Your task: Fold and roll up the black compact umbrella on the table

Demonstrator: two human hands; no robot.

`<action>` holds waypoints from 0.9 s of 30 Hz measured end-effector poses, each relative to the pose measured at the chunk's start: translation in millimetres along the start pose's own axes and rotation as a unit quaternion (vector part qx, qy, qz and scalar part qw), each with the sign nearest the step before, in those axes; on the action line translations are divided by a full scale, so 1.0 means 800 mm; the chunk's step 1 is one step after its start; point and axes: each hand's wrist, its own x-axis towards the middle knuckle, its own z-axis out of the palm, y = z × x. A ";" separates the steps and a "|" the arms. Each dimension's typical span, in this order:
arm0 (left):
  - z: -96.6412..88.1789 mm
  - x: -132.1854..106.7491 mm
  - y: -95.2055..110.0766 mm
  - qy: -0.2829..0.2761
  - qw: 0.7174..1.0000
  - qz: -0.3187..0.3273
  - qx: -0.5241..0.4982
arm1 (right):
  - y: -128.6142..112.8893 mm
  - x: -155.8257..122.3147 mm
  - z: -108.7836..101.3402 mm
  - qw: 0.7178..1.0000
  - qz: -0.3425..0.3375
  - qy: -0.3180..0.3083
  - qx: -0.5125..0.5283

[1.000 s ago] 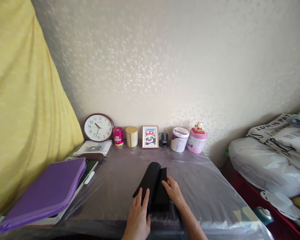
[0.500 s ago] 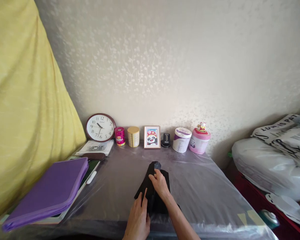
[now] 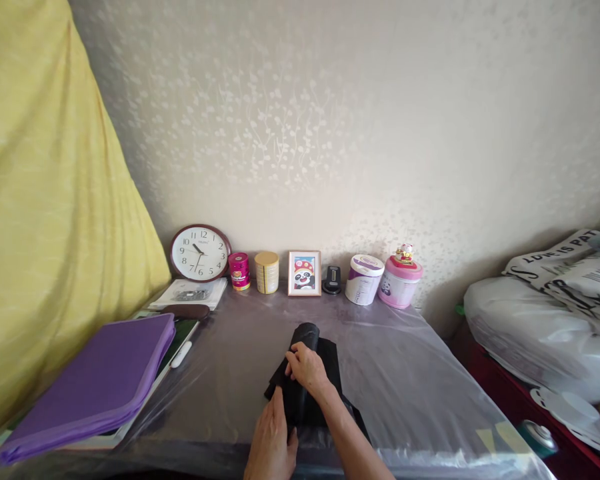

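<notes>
A black cloth (image 3: pixel 324 400) lies on the table near its front edge, with its left part rolled or folded over into a thick lengthwise bundle. The shiny rounded end of the fold points away from me. My right hand (image 3: pixel 306 368) lies over the top of this fold, its fingers curled round the cloth's left side. At the near left edge, my left hand (image 3: pixel 273 433) grips the cloth between thumb and fingers. Some of its fingertips are hidden. Beneath and to the right of the fold, a flat layer of the cloth shows.
A clock (image 3: pixel 200 253), a pink tin (image 3: pixel 239 272), a picture frame (image 3: pixel 304 273) and several containers line the wall. A purple folder (image 3: pixel 90 380) lies at left with a white pen-like object (image 3: pixel 181 355). Plastic bags (image 3: pixel 535 333) are piled beyond the table's right side.
My right hand has moved left and slightly nearer, drawing the cloth's fold over to the left. The bundle looks thicker and rounder. My left hand has shifted slightly, its fingers tucked in closer.
</notes>
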 end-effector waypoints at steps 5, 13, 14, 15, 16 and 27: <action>-0.010 -0.010 -0.006 0.132 0.989 0.049 -0.049 | -0.004 -0.006 -0.003 0.999 -0.030 -0.027 0.010; -0.031 0.003 0.019 0.084 0.988 0.109 0.071 | -0.005 -0.004 0.002 0.997 -0.064 -0.037 -0.031; -0.028 0.004 0.018 0.079 0.988 0.104 0.081 | -0.004 -0.007 0.002 0.996 -0.074 -0.039 -0.018; -0.024 0.004 0.017 0.072 0.989 0.100 0.086 | -0.003 -0.010 0.002 0.995 -0.090 -0.042 -0.002; -0.020 0.004 0.015 0.065 0.989 0.097 0.089 | -0.002 -0.016 0.001 0.992 -0.116 -0.039 0.016; -0.033 0.008 0.028 0.000 0.993 0.045 0.107 | 0.045 -0.012 0.001 0.941 -0.331 0.067 -0.038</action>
